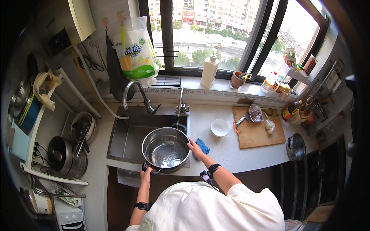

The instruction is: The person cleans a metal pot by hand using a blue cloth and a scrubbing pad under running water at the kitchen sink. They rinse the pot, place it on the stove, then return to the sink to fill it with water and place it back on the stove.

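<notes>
A large stainless steel pot [149,160] with dark side handles straddles the front right part of the sink [121,144]. My left hand [146,174] grips its near handle. My right hand [195,147] holds the pot's right side, fingers at the rim. From the slim faucet [182,99], a thin stream of water [177,127] runs down into the pot. Clear water [166,153] covers the pot's bottom and reflects light. Just beyond my right hand lies a crumpled blue cloth [203,146]. The thicker gooseneck faucet [125,92] stands at the sink's back.
A white bowl [219,128] sits right of the sink. The wooden cutting board [254,137] bears a knife [243,119], a wrapped package [256,113] and bagged garlic [269,127]. A glass-lidded pot [296,147] stands far right. Cookware [59,156] crowds the left counter.
</notes>
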`<action>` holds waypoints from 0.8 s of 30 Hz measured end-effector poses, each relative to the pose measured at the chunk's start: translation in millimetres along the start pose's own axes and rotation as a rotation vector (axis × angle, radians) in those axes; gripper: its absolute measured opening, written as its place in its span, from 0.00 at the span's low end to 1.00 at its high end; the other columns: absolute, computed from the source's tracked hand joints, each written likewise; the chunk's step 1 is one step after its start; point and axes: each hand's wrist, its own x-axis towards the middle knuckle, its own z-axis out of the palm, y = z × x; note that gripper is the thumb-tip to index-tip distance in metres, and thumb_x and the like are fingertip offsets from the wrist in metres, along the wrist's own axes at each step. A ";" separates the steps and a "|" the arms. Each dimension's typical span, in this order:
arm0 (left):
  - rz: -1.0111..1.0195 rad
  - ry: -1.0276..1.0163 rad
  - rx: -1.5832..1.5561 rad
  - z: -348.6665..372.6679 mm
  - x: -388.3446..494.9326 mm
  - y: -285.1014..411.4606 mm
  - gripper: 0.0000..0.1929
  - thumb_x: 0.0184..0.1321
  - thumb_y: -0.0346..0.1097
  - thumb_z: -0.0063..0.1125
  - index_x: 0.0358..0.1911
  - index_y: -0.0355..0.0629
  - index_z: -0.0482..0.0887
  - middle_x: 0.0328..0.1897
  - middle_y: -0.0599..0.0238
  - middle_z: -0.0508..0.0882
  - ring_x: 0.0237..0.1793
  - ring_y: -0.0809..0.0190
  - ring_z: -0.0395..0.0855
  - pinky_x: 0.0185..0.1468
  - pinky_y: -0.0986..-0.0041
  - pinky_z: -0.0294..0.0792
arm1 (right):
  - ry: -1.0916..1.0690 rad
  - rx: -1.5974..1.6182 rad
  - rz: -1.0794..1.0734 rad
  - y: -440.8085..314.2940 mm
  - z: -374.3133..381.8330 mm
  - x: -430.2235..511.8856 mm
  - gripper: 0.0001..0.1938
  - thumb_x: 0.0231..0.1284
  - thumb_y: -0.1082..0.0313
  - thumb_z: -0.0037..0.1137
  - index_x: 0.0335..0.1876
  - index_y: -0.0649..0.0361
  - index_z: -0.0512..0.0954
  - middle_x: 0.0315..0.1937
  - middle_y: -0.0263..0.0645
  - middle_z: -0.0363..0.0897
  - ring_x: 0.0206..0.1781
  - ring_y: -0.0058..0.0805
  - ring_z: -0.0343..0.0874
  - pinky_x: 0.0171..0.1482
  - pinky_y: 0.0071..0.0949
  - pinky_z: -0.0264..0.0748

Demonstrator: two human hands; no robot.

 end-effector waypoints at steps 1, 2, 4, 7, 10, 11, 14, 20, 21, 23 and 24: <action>-0.002 0.006 0.003 -0.1 -0.2 0.2 0.20 0.48 0.31 0.49 0.47 0.34 0.78 0.46 0.68 0.80 0.47 0.68 0.76 0.50 0.76 0.66 | -0.007 0.018 0.012 -0.4 0.1 -0.1 0.26 0.68 0.62 0.40 0.68 0.60 0.55 0.63 0.42 0.63 0.64 0.29 0.60 0.64 0.25 0.56; -0.009 0.014 0.010 -0.1 -0.4 -0.1 0.20 0.48 0.31 0.50 0.47 0.34 0.78 0.45 0.68 0.80 0.47 0.68 0.76 0.50 0.76 0.67 | 0.003 0.015 0.007 -1.1 0.4 -0.5 0.26 0.67 0.62 0.40 0.68 0.60 0.55 0.62 0.42 0.63 0.64 0.29 0.61 0.64 0.25 0.56; -0.018 0.034 0.024 -0.2 -0.8 -1.2 0.19 0.47 0.31 0.50 0.46 0.34 0.79 0.44 0.68 0.80 0.45 0.68 0.77 0.49 0.76 0.67 | 0.014 0.008 -0.006 -3.7 0.7 -2.0 0.25 0.67 0.62 0.41 0.67 0.59 0.56 0.61 0.44 0.65 0.63 0.31 0.63 0.63 0.25 0.58; 0.047 0.012 -0.034 0.4 -1.4 -2.0 0.18 0.47 0.32 0.50 0.43 0.34 0.80 0.42 0.69 0.81 0.44 0.69 0.77 0.48 0.77 0.67 | 0.028 -0.021 -0.013 -9.4 1.0 -4.7 0.25 0.67 0.63 0.41 0.67 0.59 0.57 0.60 0.45 0.67 0.62 0.31 0.65 0.62 0.25 0.60; -0.001 0.036 0.006 0.9 -3.4 1.5 0.16 0.48 0.33 0.53 0.41 0.35 0.81 0.40 0.72 0.80 0.41 0.71 0.75 0.47 0.77 0.65 | 0.030 -0.034 -0.013 -13.7 0.7 -6.7 0.25 0.67 0.63 0.41 0.67 0.59 0.56 0.59 0.44 0.68 0.60 0.30 0.66 0.61 0.25 0.61; 0.003 0.039 0.005 1.9 -4.5 3.6 0.16 0.48 0.33 0.53 0.41 0.35 0.81 0.40 0.71 0.81 0.42 0.70 0.76 0.47 0.77 0.66 | 0.030 -0.024 -0.015 -14.3 0.6 -7.0 0.25 0.67 0.63 0.41 0.67 0.59 0.56 0.59 0.44 0.68 0.60 0.29 0.66 0.60 0.25 0.61; 0.027 0.050 0.006 5.8 -10.3 10.9 0.17 0.47 0.34 0.52 0.41 0.35 0.81 0.40 0.70 0.81 0.42 0.70 0.76 0.47 0.77 0.66 | 0.023 -0.013 -0.026 -13.0 0.3 -6.2 0.25 0.67 0.63 0.41 0.67 0.59 0.56 0.57 0.42 0.69 0.58 0.28 0.67 0.59 0.24 0.62; 0.018 0.040 -0.008 8.3 -15.3 16.9 0.18 0.47 0.34 0.52 0.42 0.34 0.80 0.41 0.70 0.81 0.42 0.70 0.76 0.48 0.76 0.66 | 0.023 0.041 -0.022 -4.9 0.9 -2.5 0.24 0.67 0.64 0.40 0.67 0.59 0.56 0.56 0.41 0.69 0.56 0.27 0.67 0.57 0.24 0.63; 0.004 0.037 0.013 6.8 -14.1 16.4 0.18 0.47 0.34 0.52 0.43 0.34 0.80 0.41 0.70 0.81 0.43 0.70 0.76 0.48 0.76 0.66 | 0.013 0.045 -0.001 -4.2 0.9 -2.1 0.24 0.67 0.64 0.40 0.67 0.59 0.56 0.56 0.40 0.69 0.56 0.27 0.67 0.57 0.24 0.63; -0.008 0.037 0.033 5.4 -11.7 13.2 0.19 0.47 0.34 0.52 0.44 0.34 0.80 0.42 0.69 0.81 0.43 0.69 0.76 0.48 0.76 0.66 | -0.002 0.084 0.011 -3.5 0.7 -1.7 0.24 0.67 0.64 0.40 0.67 0.59 0.56 0.56 0.40 0.69 0.56 0.26 0.67 0.57 0.23 0.63; -0.004 0.040 0.032 5.0 -10.4 11.5 0.19 0.47 0.34 0.52 0.44 0.34 0.80 0.42 0.69 0.81 0.43 0.69 0.76 0.48 0.76 0.66 | -0.002 0.069 0.034 -3.4 0.6 -1.6 0.24 0.67 0.65 0.40 0.67 0.59 0.56 0.56 0.40 0.69 0.56 0.26 0.67 0.58 0.23 0.63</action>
